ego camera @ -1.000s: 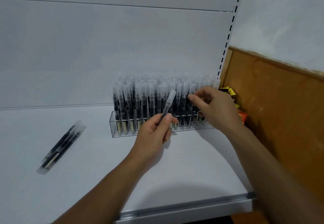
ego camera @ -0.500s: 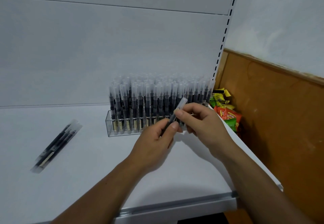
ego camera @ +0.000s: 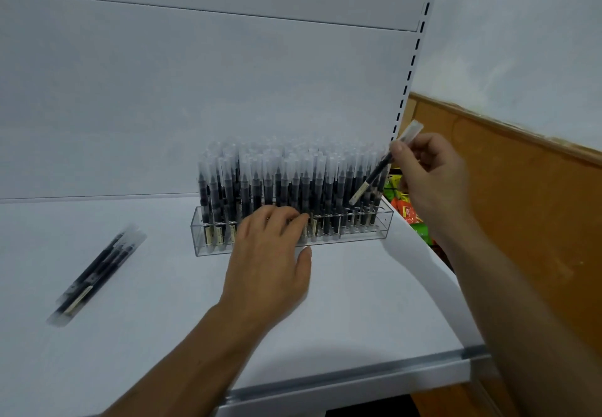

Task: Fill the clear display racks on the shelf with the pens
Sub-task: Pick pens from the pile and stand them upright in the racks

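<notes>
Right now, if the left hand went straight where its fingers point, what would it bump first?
Probably the clear rack: the left hand has its fingers pointing at the front edge, seemingly touching, with the standing pens just behind.

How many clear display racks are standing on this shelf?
1. The clear rack stands on the shelf, back right, the left hand at its front. More racks may be hidden behind its pens.

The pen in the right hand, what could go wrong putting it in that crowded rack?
The pen is tilted and the right hand pinches it high up near the cap, so its low end could wobble and bump the packed standing pens askew. The clear rack sits close to the right edge of the shelf, so a push might slide it, though the left hand rests against it.
</notes>
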A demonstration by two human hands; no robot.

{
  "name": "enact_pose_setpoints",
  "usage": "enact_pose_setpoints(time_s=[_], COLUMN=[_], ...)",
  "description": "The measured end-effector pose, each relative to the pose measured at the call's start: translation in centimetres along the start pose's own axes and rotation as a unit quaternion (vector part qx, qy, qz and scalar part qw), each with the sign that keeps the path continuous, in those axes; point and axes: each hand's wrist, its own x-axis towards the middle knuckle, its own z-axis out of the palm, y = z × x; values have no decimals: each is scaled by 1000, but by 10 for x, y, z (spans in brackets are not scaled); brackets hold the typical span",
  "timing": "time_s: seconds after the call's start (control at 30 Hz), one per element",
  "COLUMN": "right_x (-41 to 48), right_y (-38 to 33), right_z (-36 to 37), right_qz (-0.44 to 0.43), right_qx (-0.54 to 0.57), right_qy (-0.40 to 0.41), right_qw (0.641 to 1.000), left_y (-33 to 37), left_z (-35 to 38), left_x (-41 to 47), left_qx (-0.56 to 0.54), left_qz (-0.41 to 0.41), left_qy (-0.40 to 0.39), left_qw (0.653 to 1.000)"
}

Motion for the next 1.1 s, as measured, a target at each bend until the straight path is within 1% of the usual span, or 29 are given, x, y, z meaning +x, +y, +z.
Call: enact_pose_setpoints(time_s=[0.13,0.43,0.57,0.6,0.73,0.93,1.1], right_x=[3,10,1,-2,-9,-12,-20], right_y=[6,4,14,17,22,13,0], right_z=[7,10,14,17,23,21,7], right_qz=[-37,-65,-26,-19,-19,-3,19], right_qx=[-95,-157,-226,-225,-199,-236,-284], right_qy=[-30,-54,-160,-165,-147,-147,-139], right_qw=[994,984,960,960,969,961,949], left_y=[-1,-1,-1,-1,-3,-4,-9], left_z=[1,1,1,1,1,-6,-21], left_x=[0,1,2,2,2,1,2], left_qx=[17,19,21,21,18,-2,-70], left_qz=[-6,-5,-10,-10,-8,4,12], left_qy=[-11,-2,-3,-3,-3,-25,-42], left_qw=[1000,1000,1000,1000,1000,1000,997])
